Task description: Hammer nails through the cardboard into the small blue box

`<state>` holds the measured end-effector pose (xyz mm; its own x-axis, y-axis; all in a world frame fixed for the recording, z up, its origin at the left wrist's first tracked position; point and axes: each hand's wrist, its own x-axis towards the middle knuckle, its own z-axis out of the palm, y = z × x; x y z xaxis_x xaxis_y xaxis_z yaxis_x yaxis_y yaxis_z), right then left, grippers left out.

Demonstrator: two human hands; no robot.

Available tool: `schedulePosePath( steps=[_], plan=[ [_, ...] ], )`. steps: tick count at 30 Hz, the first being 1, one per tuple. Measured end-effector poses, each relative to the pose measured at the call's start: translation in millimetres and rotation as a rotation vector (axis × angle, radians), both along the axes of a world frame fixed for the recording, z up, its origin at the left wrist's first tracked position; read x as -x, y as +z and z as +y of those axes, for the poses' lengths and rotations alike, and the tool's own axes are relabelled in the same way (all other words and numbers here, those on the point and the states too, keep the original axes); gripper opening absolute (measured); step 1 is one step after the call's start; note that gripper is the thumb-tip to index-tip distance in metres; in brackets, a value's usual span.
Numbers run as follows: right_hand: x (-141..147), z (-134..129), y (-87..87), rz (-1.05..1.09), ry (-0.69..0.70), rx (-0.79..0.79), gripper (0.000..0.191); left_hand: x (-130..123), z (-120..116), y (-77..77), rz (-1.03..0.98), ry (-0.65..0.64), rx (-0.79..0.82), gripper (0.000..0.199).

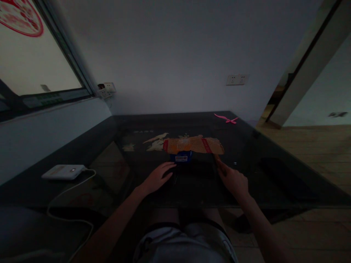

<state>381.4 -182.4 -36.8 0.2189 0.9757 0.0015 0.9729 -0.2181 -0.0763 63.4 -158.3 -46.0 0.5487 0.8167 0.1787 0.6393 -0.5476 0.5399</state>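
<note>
On the dark tabletop in front of me lies a long orange-tan packet (196,144) with red bands. Its exact contents are too dark to tell. A small blue box (181,157) with a white label sits at the packet's near edge, partly covered by it. My left hand (160,177) rests on the table just left of and nearer than the blue box, its fingers apart and nothing in them. To the right, my right hand (233,180) stretches its fingers toward the packet's near right edge, the fingertips at or touching that edge.
A white power bank (64,172) with a white cable lies at the left of the dark table (164,122). A pink ribbon-like strip (227,119) is near the far right corner. A dark flat object (285,179) lies at the right. A wall (170,65) stands behind.
</note>
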Motion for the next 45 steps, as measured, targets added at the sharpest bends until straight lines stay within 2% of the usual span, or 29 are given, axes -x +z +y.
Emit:
schedulePosePath(
  steps=[5, 14, 17, 19, 23, 25, 27, 30, 33, 37, 45],
  plan=[
    [0.1, 0.0, 1.1, 0.011, 0.015, -0.01, 0.048, -4.3, -10.7, -4.5, 0.054, -0.065, -0.02, 0.041],
    [-8.9, -0.5, -2.8, 0.016, 0.035, -0.016, 0.048, -3.2, -11.3, -8.8, 0.069, -0.038, -0.108, 0.034],
    [-17.6, -5.1, -1.5, 0.015, 0.038, 0.004, 0.048, -0.8, -11.4, 0.6, 0.042, -0.024, -0.176, 0.034],
    [-23.2, -8.3, -0.7, 0.005, 0.045, 0.012, 0.048, -0.8, -8.1, 14.8, -0.003, -0.006, -0.25, 0.033],
    [-28.8, -13.0, -0.9, -0.019, 0.062, 0.019, 0.049, -11.7, 20.1, 53.9, -0.077, -0.014, -0.385, 0.037],
    [-29.0, -14.7, -1.3, -0.015, 0.07, 0.019, 0.049, -22.6, 45.1, 69.4, -0.021, -0.052, -0.377, 0.057],
    [-29.1, -16.5, -1.7, -0.008, 0.077, 0.021, 0.049, -34.4, 71.9, 77.2, 0.117, -0.074, -0.325, 0.084],
    [-31.3, -20.0, -2.2, -0.008, 0.075, 0.028, 0.049, -48.2, 104.5, 76.0, 0.266, -0.102, -0.201, 0.103],
    [-35.3, -25.2, -2.8, -0.004, 0.071, 0.021, 0.048, -53.8, 120.7, 69.6, 0.293, -0.161, -0.134, 0.101],
    [-36.1, -33.8, -0.8, -0.02, 0.07, 0.035, 0.048, -53.8, 125.1, 68.7, 0.299, -0.174, -0.1, 0.1],
    [-18.9, -37.4, 4.1, -0.034, 0.085, 0.057, 0.048, -59.9, 125.8, 81.2, 0.45, -0.182, -0.043, 0.104]
  ],
)
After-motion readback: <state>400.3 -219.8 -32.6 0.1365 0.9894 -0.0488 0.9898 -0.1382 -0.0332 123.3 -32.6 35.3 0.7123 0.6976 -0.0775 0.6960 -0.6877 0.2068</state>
